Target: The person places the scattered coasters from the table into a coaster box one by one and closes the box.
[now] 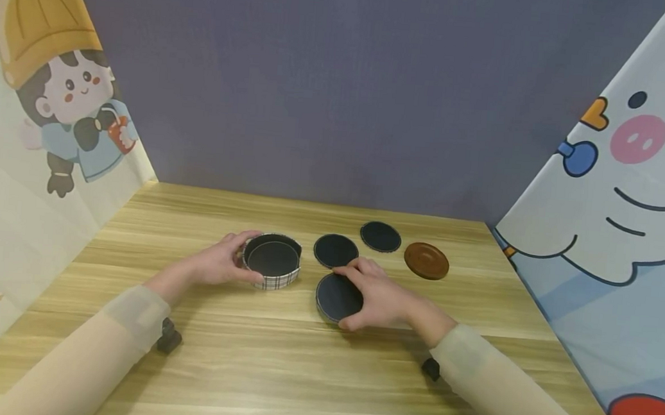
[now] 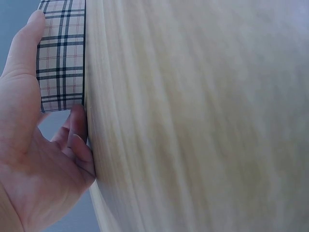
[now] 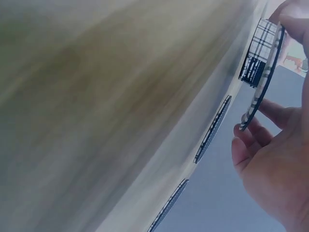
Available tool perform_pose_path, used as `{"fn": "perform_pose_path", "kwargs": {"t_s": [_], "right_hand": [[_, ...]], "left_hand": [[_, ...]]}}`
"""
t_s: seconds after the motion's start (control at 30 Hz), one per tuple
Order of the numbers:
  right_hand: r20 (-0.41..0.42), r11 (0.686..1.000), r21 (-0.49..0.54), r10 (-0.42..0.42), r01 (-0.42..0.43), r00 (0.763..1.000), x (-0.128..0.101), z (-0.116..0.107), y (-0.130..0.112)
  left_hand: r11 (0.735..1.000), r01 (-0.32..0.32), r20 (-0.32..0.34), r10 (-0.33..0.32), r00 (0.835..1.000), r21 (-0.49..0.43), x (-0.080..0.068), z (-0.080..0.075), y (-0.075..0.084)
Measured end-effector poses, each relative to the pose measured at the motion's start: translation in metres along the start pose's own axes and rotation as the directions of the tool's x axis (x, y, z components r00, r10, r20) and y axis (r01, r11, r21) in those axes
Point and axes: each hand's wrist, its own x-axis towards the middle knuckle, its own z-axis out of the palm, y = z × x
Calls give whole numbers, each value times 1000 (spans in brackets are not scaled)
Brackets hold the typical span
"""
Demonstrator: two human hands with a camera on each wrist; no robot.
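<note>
Right hand (image 1: 381, 299) pinches flat, seemingly leathery disc (image 1: 336, 297); left hand (image 1: 221, 263) grips plaid tin (image 1: 273, 260).

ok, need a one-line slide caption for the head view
Left hand grips a plaid round box while right hand lifts a dark coaster off the wooden table.

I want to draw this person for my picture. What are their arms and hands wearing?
Both arms wear long, close-fitting sleeves in a pale cream colour, a little see-through near the wrists: the left sleeve and the right sleeve. A small black device sits under each wrist, one on the left and one on the right. The left hand and the right hand are bare, with no gloves; no rings show.
</note>
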Motion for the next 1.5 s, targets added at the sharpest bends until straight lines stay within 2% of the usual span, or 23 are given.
{"fn": "perform_pose_path", "kwargs": {"t_s": [0.27,0.63,0.9,1.5], "right_hand": [[-10,1000,16,-12,12,1000,15,-4,-5],[-26,1000,25,0,0,1000,49,-9,-11],[-43,1000,28,6,-5,999,66,-12,-20],[-59,998,52,-24,27,998,109,-4,-36]], "left_hand": [[1000,-6,-1,6,1000,2,0,-1,0],[1000,-11,-16,12,1000,21,0,0,-1],[1000,-5,-1,5,1000,7,0,-1,0],[1000,3,25,-2,1000,-17,-2,-2,3]]}}
